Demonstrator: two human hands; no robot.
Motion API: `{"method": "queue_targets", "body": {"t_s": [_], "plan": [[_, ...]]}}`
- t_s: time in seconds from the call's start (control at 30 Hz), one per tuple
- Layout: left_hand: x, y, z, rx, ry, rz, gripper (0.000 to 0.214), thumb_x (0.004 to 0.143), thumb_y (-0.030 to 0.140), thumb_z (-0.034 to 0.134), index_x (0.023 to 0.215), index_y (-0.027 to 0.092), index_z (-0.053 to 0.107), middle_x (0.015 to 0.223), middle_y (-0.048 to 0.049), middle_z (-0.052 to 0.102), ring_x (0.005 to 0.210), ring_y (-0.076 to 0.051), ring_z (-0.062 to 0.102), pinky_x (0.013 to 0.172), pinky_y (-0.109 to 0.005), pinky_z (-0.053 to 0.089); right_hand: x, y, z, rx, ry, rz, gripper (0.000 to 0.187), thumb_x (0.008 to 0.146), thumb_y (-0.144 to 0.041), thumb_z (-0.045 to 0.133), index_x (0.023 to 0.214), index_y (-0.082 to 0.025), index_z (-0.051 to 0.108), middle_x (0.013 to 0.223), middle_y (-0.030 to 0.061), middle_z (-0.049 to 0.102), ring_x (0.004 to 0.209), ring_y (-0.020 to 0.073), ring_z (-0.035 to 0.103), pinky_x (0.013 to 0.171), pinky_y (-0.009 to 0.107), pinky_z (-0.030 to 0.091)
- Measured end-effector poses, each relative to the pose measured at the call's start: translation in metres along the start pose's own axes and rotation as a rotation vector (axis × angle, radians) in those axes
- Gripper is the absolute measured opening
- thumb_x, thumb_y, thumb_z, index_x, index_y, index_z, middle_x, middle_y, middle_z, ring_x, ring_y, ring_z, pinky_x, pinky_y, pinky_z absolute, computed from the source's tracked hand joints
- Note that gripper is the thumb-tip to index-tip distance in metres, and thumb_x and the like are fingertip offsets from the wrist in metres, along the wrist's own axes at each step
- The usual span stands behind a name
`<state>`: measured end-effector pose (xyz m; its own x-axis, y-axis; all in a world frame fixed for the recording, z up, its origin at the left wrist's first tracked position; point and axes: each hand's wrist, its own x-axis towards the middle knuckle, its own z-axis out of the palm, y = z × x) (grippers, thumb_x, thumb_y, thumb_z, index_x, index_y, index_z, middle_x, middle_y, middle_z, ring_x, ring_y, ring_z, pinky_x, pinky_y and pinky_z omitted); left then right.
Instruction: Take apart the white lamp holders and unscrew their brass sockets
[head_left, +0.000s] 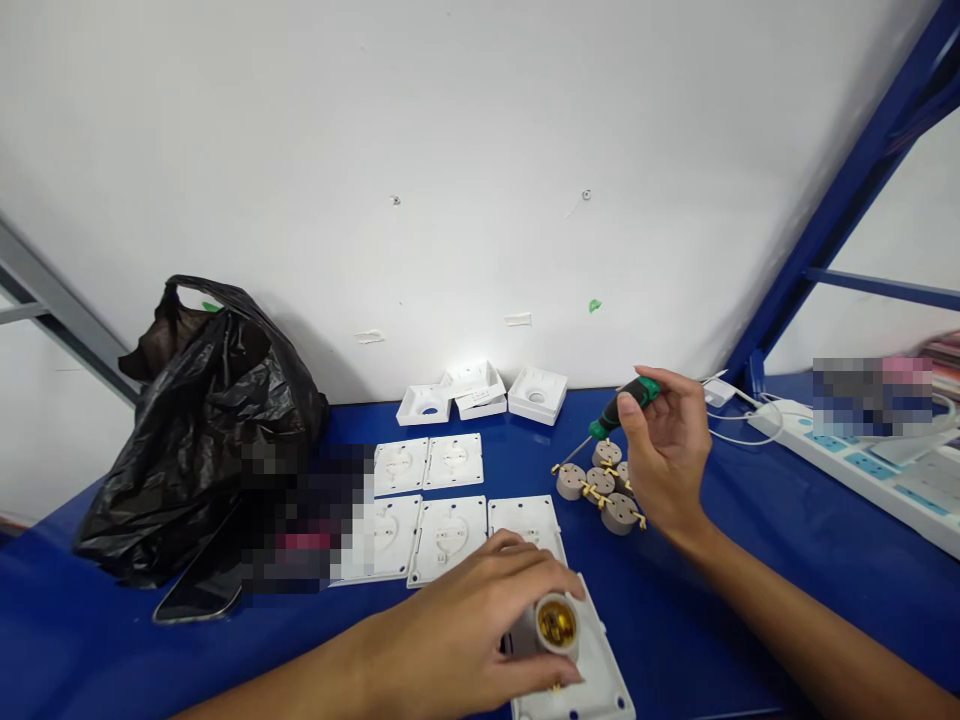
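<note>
My left hand (480, 620) is closed around a lamp socket (556, 625) with a brass-coloured inside, its opening facing up. The socket is over a white square base plate (600, 670) at the front edge of the view. In my right hand (671, 450) is a screwdriver (630, 405) with a green and black handle, tilted down to the left. A small brass screw or terminal piece (556, 469) shows at its tip. Just below lie several round grey-beige ceramic pieces (619, 512) with brass terminals.
Several white base plates (451, 535) lie in rows on the blue table (675, 630). White square covers (537, 393) rest against the wall. A black plastic bag (217, 430) and a phone (199, 590) are at left, a power strip (862, 455) at right.
</note>
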<state>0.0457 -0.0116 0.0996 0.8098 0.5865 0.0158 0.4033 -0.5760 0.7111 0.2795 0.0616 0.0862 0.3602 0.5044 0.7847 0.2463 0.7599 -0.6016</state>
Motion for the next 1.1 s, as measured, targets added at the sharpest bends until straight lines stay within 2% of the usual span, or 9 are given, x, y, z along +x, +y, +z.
{"method": "queue_targets", "body": {"t_s": [0.17, 0.37, 0.63, 0.73, 0.83, 0.97, 1.1], "plan": [[0.003, -0.013, 0.005, 0.020, -0.006, 0.030, 0.035, 0.094, 0.028, 0.083, 0.125, 0.027, 0.066, 0.122, -0.0017, 0.073, 0.125, -0.024, 0.066, 0.128, -0.044, 0.033, -0.001, 0.002, 0.001, -0.028, -0.013, -0.020, 0.023, 0.099, -0.024, 0.069, 0.122, -0.028, 0.065, 0.096, 0.0002, 0.057, 0.080, 0.0150, 0.061, 0.070, 0.030, 0.061], [0.018, -0.035, -0.001, 0.075, 0.073, 0.031, 0.032, 0.097, 0.030, 0.079, 0.126, 0.028, 0.066, 0.127, -0.0054, 0.070, 0.134, -0.028, 0.060, 0.117, -0.042, 0.047, -0.002, 0.005, 0.000, -0.017, -0.022, -0.024, 0.025, 0.099, -0.021, 0.068, 0.123, -0.029, 0.065, 0.097, 0.0000, 0.057, 0.082, 0.0154, 0.061, 0.074, 0.030, 0.060], [0.023, -0.057, -0.017, 0.093, 0.173, 0.018, 0.026, 0.103, 0.033, 0.070, 0.128, 0.029, 0.063, 0.133, -0.0055, 0.067, 0.131, -0.025, 0.062, 0.115, -0.042, 0.049, -0.002, 0.004, -0.001, -0.005, -0.035, -0.020, 0.025, 0.099, -0.023, 0.069, 0.123, -0.028, 0.065, 0.096, 0.0004, 0.057, 0.081, 0.0155, 0.061, 0.072, 0.031, 0.060], [0.022, -0.065, -0.018, 0.208, 0.254, -0.001, 0.036, 0.100, 0.039, 0.073, 0.132, 0.029, 0.062, 0.149, -0.0084, 0.059, 0.142, -0.030, 0.055, 0.120, -0.048, 0.046, -0.002, 0.004, -0.001, -0.002, -0.042, -0.026, 0.025, 0.099, -0.022, 0.069, 0.123, -0.027, 0.065, 0.096, 0.0005, 0.056, 0.080, 0.0154, 0.060, 0.070, 0.030, 0.061], [0.020, -0.069, -0.017, 0.349, 0.300, -0.099, 0.053, 0.094, 0.050, 0.078, 0.138, 0.028, 0.059, 0.161, -0.0116, 0.048, 0.148, -0.038, 0.048, 0.122, -0.058, 0.042, -0.002, 0.005, -0.002, 0.001, -0.044, -0.033, 0.026, 0.099, -0.020, 0.070, 0.124, -0.029, 0.066, 0.097, 0.0002, 0.057, 0.082, 0.0148, 0.060, 0.074, 0.029, 0.060], [0.020, -0.069, -0.015, 0.437, 0.283, -0.145, 0.054, 0.097, 0.056, 0.073, 0.138, 0.024, 0.059, 0.154, -0.0126, 0.055, 0.136, -0.038, 0.057, 0.118, -0.061, 0.044, -0.003, 0.006, -0.002, 0.005, -0.055, -0.032, 0.027, 0.099, -0.020, 0.070, 0.124, -0.030, 0.067, 0.096, -0.0007, 0.057, 0.080, 0.0141, 0.060, 0.072, 0.029, 0.061], [0.020, -0.068, -0.013, 0.456, 0.283, -0.119, 0.051, 0.099, 0.054, 0.070, 0.136, 0.021, 0.059, 0.148, -0.0130, 0.058, 0.131, -0.035, 0.060, 0.117, -0.056, 0.045, -0.004, 0.005, 0.000, 0.002, -0.064, -0.035, 0.027, 0.099, -0.020, 0.070, 0.124, -0.029, 0.067, 0.095, -0.0012, 0.056, 0.078, 0.0134, 0.060, 0.069, 0.027, 0.062]]}}
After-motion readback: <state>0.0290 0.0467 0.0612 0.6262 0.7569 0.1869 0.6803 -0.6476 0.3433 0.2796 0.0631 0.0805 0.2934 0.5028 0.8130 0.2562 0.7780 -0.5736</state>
